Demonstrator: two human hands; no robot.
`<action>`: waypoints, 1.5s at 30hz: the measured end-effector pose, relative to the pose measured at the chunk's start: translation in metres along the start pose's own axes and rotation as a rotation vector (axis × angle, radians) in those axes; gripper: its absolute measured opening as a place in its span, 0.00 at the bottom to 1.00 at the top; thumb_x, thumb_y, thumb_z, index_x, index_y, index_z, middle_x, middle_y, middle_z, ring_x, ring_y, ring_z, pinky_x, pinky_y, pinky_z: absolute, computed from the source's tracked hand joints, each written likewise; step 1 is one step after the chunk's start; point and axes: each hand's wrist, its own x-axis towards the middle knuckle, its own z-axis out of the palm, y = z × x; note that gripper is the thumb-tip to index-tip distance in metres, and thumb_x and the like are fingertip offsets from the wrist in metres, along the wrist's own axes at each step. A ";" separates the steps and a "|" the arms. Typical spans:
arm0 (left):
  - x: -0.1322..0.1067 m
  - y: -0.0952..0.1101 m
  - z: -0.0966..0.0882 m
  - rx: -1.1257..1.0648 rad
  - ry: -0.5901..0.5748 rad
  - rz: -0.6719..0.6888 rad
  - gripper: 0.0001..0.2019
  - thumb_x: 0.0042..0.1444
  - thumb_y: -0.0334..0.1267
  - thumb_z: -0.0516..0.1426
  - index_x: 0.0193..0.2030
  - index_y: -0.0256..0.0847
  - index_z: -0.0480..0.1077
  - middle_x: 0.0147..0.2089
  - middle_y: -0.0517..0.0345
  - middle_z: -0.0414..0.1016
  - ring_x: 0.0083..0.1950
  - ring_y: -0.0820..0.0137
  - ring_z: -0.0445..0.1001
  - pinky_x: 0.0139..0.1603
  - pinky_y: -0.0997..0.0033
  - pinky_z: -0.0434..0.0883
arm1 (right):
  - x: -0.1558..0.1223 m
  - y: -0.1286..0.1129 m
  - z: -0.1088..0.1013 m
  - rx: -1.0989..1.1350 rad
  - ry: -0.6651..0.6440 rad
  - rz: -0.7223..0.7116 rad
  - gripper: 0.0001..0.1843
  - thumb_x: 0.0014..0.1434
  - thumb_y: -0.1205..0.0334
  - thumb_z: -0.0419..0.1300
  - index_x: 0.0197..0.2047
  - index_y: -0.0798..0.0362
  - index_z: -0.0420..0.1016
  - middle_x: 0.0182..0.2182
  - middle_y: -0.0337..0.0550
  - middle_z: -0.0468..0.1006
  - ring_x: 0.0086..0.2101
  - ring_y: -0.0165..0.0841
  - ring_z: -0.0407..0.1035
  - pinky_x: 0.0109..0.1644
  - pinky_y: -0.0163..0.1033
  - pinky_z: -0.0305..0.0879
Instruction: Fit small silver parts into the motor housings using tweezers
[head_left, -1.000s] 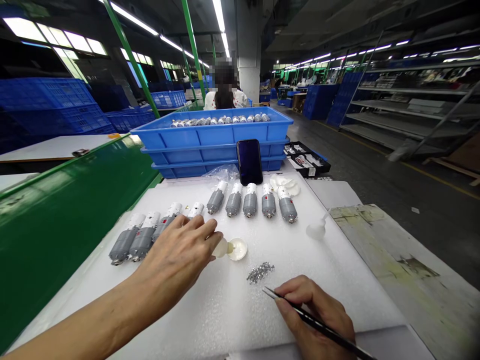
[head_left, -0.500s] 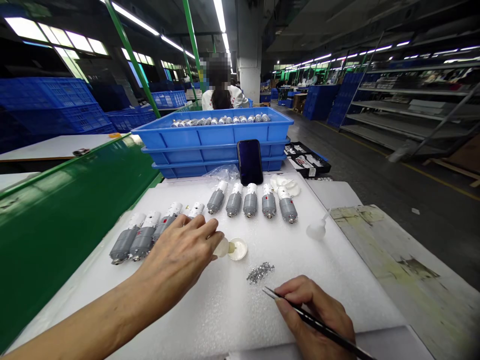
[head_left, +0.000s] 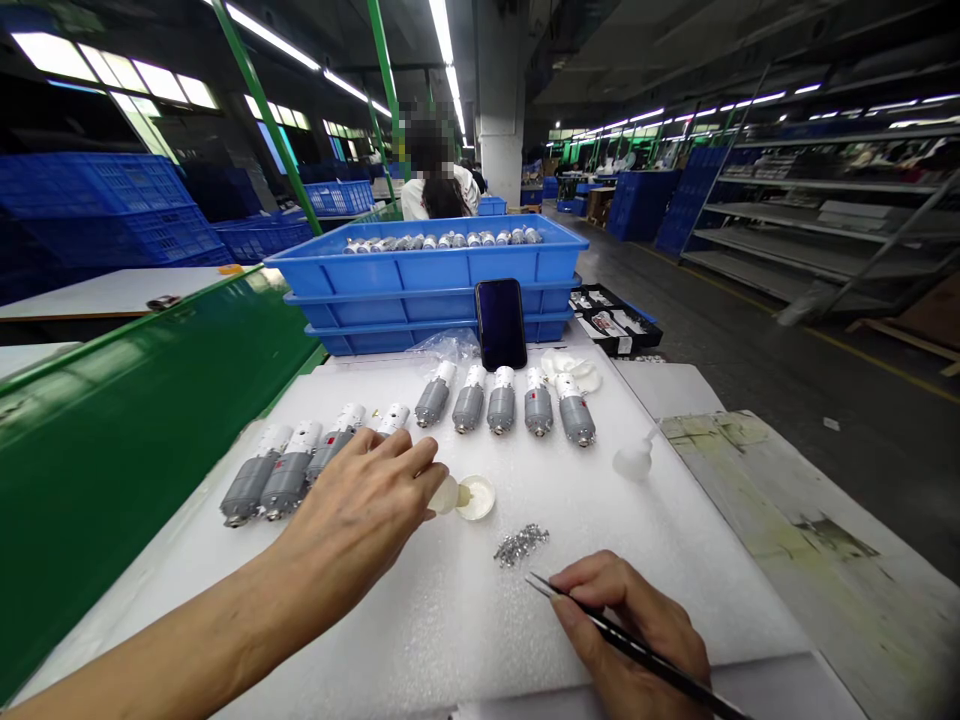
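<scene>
My left hand (head_left: pixel 375 490) is closed around a small translucent bottle (head_left: pixel 445 495), tipped on its side with its mouth at a shallow white dish (head_left: pixel 477 498). Part of the bottle is hidden by my fingers. Pale contents show in the dish. In my right hand (head_left: pixel 630 625) is a pair of black tweezers (head_left: pixel 637 650), their tips apart and just short of a pile of small silvery metal parts (head_left: pixel 520 545). Behind my left hand lie several grey motors with white ends (head_left: pixel 285 484), partly covered by it. Another row of grey motors (head_left: pixel 500 405) lies farther back.
Stacked blue crates (head_left: pixel 427 270) stand at the back, the top one holding more motors. A phone (head_left: pixel 501 325) leans against them. To the right are a translucent squeeze bottle (head_left: pixel 634 460) and a white cloth (head_left: pixel 574 368). A person (head_left: pixel 439 190) sits beyond the crates.
My hands, the bottle and the tweezers hold nearly the same places. The person beyond the crates has shifted slightly to the left.
</scene>
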 end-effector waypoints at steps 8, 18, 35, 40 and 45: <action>-0.001 0.000 0.001 -0.006 0.003 0.000 0.07 0.59 0.30 0.64 0.44 0.41 0.79 0.36 0.57 0.76 0.38 0.58 0.72 0.36 0.57 0.57 | -0.001 0.001 0.000 0.007 -0.007 0.007 0.09 0.58 0.64 0.67 0.30 0.48 0.71 0.28 0.38 0.82 0.26 0.31 0.77 0.29 0.32 0.70; 0.000 0.000 -0.001 0.008 0.002 0.004 0.09 0.59 0.26 0.62 0.45 0.41 0.78 0.37 0.56 0.76 0.39 0.58 0.72 0.36 0.57 0.58 | -0.001 0.002 -0.001 -0.002 -0.010 -0.007 0.09 0.58 0.64 0.67 0.29 0.48 0.71 0.28 0.39 0.83 0.26 0.32 0.78 0.28 0.32 0.71; 0.002 0.001 -0.002 -0.007 0.004 0.012 0.11 0.58 0.23 0.61 0.44 0.41 0.78 0.37 0.57 0.76 0.39 0.58 0.72 0.36 0.57 0.57 | 0.001 0.005 0.000 -0.008 -0.003 -0.091 0.09 0.59 0.66 0.66 0.31 0.47 0.70 0.27 0.36 0.82 0.24 0.28 0.76 0.28 0.28 0.70; 0.000 0.001 -0.001 -0.012 -0.008 0.000 0.11 0.58 0.23 0.61 0.43 0.42 0.78 0.37 0.57 0.76 0.39 0.58 0.72 0.36 0.57 0.56 | 0.000 0.002 0.000 -0.018 -0.010 -0.033 0.09 0.59 0.65 0.66 0.31 0.47 0.70 0.28 0.35 0.82 0.26 0.29 0.76 0.30 0.29 0.70; -0.001 0.003 -0.002 -0.027 -0.020 -0.004 0.10 0.59 0.23 0.61 0.42 0.42 0.78 0.37 0.57 0.76 0.39 0.59 0.72 0.37 0.57 0.56 | -0.002 0.001 0.000 -0.006 -0.012 0.003 0.09 0.59 0.65 0.66 0.31 0.47 0.70 0.28 0.35 0.82 0.26 0.29 0.76 0.30 0.30 0.69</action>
